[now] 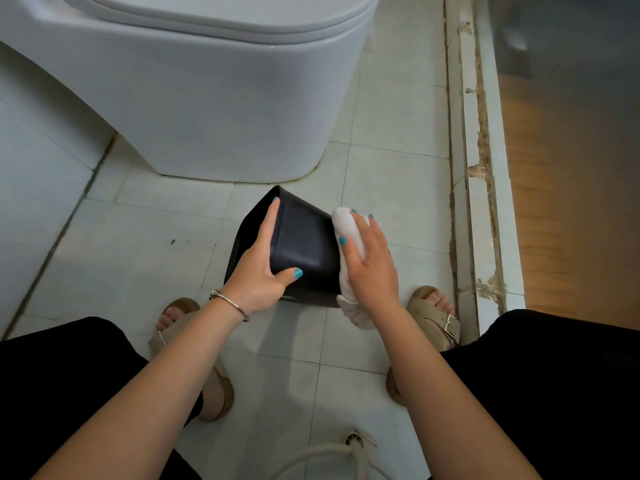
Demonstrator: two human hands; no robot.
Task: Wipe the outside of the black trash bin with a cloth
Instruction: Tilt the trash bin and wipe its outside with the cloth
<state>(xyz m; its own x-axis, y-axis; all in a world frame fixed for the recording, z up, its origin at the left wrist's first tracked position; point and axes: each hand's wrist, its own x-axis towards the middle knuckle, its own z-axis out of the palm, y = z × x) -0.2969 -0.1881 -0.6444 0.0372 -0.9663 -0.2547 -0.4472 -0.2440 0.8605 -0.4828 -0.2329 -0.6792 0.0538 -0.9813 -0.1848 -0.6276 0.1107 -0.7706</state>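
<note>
The black, smooth-sided plastic trash bin (304, 244) is lying tipped on the pale tiled floor (166, 258), just at six o'clock from the base of the white ceramic toilet (214, 109) and between the person's two sandalled feet. The left hand (263, 268) is steadying the bin at its nine o'clock side: its fingers (272, 220) are lying straight and pressed together along one face while the thumb is hooking round the near corner. The right hand (370, 261) is pressing a crumpled white cloth (349, 233) against the bin's three o'clock face, fingers slightly spread and curled over the wad, with a loose tail of cloth hanging toward six o'clock. Judgement: the wiping stroke is in hand on one face only, and the remaining faces cannot be assessed from here. To do this step well, the bracing hand should be holding the bin firm so it is not sliding on the tiles, the cloth should be travelling in overlapping passes along the full face, and the bin should be turned face by face, with corners and rim included.
</note>
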